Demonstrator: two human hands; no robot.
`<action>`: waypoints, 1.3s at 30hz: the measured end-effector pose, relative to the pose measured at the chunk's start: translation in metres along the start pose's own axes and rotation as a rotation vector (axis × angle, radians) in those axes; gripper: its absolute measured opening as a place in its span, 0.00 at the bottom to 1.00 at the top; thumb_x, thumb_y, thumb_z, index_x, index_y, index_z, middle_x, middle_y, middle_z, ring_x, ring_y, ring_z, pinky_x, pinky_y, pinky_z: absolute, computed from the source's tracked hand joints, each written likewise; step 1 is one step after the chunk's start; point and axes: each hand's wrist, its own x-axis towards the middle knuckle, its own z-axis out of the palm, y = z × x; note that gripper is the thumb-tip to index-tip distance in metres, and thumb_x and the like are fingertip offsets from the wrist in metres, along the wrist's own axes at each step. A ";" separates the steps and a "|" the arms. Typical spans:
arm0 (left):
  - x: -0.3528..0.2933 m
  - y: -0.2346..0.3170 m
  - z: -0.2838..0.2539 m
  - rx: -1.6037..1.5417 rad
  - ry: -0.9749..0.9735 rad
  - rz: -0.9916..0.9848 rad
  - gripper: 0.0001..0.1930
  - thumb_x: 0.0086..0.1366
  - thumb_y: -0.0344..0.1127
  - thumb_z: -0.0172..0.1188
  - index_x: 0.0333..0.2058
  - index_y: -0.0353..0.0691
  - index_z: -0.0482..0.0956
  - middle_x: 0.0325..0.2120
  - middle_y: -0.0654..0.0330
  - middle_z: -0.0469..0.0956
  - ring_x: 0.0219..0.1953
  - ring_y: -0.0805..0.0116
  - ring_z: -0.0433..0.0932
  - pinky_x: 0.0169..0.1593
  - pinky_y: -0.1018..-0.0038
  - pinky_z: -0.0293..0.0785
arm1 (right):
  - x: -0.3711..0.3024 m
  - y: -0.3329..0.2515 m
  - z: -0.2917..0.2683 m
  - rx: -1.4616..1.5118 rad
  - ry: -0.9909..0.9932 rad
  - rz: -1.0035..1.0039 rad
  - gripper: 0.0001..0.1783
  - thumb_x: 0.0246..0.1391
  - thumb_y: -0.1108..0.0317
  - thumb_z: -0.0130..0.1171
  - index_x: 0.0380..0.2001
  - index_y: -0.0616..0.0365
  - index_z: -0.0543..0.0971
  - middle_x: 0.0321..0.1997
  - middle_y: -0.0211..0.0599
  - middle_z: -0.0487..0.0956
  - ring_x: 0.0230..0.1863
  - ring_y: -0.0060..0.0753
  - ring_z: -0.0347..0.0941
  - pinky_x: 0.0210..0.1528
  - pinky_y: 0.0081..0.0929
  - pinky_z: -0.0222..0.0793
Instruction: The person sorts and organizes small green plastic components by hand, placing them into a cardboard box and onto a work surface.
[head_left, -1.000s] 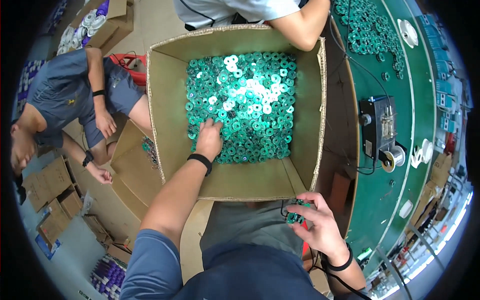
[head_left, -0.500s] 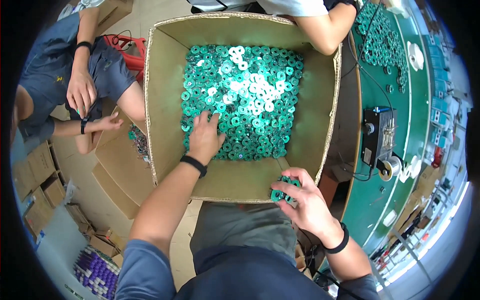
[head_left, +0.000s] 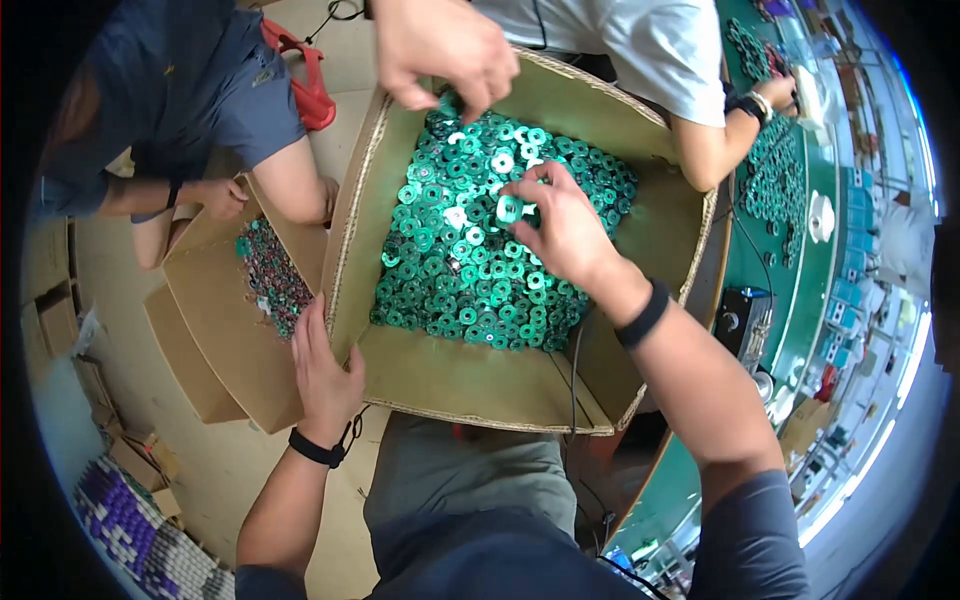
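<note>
Inside the cardboard box (head_left: 450, 388), green rings (head_left: 490, 300) lie in a pile. Above them, the right hand (head_left: 562, 228) has its fingers pinched around a green ring (head_left: 509, 209). The left hand (head_left: 328, 388) is at the box's left side, fingers spread. Another person's hand (head_left: 448, 52) hangs over the far corner.

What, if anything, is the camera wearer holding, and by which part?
The right hand holds a green ring-shaped piece by its rim; the left hand, at the cardboard box, visibly holds nothing.
</note>
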 end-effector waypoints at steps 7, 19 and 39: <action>0.004 -0.016 0.015 -0.036 0.044 0.005 0.40 0.57 0.22 0.59 0.71 0.37 0.65 0.63 0.44 0.71 0.66 0.42 0.70 0.70 0.52 0.65 | 0.066 0.080 0.077 -0.178 0.009 0.120 0.27 0.45 0.74 0.74 0.53 0.48 0.86 0.58 0.50 0.76 0.58 0.57 0.76 0.66 0.45 0.75; 0.005 -0.019 0.014 -0.054 0.018 -0.011 0.38 0.57 0.21 0.58 0.70 0.36 0.66 0.62 0.44 0.72 0.65 0.42 0.71 0.70 0.52 0.66 | 0.086 0.077 0.110 -0.238 -0.001 0.223 0.28 0.50 0.69 0.74 0.57 0.49 0.83 0.66 0.50 0.73 0.65 0.58 0.71 0.67 0.48 0.74; 0.012 0.001 0.002 -0.054 0.010 -0.013 0.36 0.62 0.24 0.61 0.70 0.36 0.65 0.63 0.44 0.72 0.65 0.40 0.72 0.68 0.54 0.68 | -0.134 0.029 0.047 -0.177 -0.550 0.560 0.22 0.56 0.62 0.71 0.52 0.57 0.84 0.51 0.52 0.86 0.54 0.55 0.82 0.60 0.47 0.78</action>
